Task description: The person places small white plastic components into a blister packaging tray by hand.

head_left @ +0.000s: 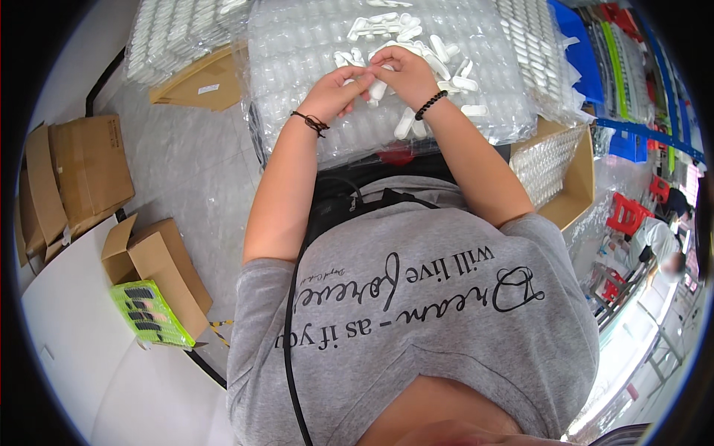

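Observation:
My hands meet over a stack of clear plastic blister trays (pixel 297 44). My right hand (pixel 405 74) is closed, thumb and forefinger pinching a small white oblong plastic piece (pixel 378 88). Against those fingertips, my left hand (pixel 338 91) has its thumb and forefinger drawn together; what is between them is too small and covered to make out. Several loose white plastic pieces (pixel 439 49) lie scattered on the top tray beyond and right of my hands. Two more white pieces (pixel 404 123) rest closer to me, below my right hand.
Filled trays of white pieces (pixel 178 37) stand at the far left, more trays (pixel 532 52) at the right. An open carton (pixel 569 186) holds trays by my right arm. Cardboard boxes (pixel 89 167) sit on the left. Blue bins (pixel 580 52) and red stools (pixel 629 214) are farther right.

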Action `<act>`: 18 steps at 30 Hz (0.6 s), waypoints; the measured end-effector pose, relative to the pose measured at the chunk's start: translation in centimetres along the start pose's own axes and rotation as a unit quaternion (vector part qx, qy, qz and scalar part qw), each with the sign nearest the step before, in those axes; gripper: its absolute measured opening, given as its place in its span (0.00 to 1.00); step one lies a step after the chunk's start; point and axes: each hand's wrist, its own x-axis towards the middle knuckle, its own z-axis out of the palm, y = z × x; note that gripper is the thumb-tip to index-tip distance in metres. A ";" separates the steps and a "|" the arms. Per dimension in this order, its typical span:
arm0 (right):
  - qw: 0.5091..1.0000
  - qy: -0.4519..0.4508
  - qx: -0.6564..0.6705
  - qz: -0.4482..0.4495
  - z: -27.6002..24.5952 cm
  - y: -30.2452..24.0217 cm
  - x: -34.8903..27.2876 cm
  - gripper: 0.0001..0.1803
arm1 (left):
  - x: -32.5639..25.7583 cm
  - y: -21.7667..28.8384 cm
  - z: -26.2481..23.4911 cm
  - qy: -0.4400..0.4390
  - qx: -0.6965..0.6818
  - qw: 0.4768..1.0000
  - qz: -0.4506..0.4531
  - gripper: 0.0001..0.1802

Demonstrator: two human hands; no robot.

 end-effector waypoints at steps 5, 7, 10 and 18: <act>0.987 -0.040 0.139 0.074 1.2 -2.9 -0.3 0.11 | 0.7 -1.0 -1.0 -0.043 -0.020 0.997 -0.059 0.16; 0.989 0.035 0.136 0.044 1.4 -1.4 0.5 0.11 | 0.8 -1.1 -1.0 -0.016 -0.077 0.996 -0.041 0.16; 0.989 0.026 -0.105 -0.102 -0.1 1.4 1.4 0.11 | 0.8 -0.9 -0.7 0.036 -0.149 0.988 0.013 0.18; 0.890 -0.157 -0.411 -0.114 -0.4 0.5 -0.6 0.09 | 0.2 -0.7 -1.3 0.001 -0.144 0.989 0.036 0.24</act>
